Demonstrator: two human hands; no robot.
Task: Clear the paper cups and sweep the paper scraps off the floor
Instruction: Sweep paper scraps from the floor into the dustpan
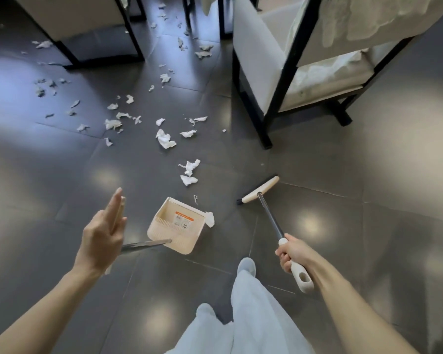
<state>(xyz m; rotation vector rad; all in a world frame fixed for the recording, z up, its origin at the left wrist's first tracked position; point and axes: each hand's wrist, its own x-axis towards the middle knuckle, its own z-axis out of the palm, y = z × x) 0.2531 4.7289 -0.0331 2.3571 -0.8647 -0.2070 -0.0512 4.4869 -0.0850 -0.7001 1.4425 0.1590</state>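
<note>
Crumpled white paper scraps (166,140) litter the glossy dark floor (343,226) ahead of both hands. I see the right hand (290,254) clenched round the broom (260,191) handle. The left hand (104,233) lays straight fingers along the handle of the cream dustpan (177,226), which sits between the hands. A black-framed chair (261,72) stands beyond the right hand.

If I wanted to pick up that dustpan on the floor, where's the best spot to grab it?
Probably by its long metal handle, which sticks out from the closed back wall of the dustpan toward the left hand. Come from that near side; the open mouth faces away toward the paper scraps, so it stays aimed.
</note>
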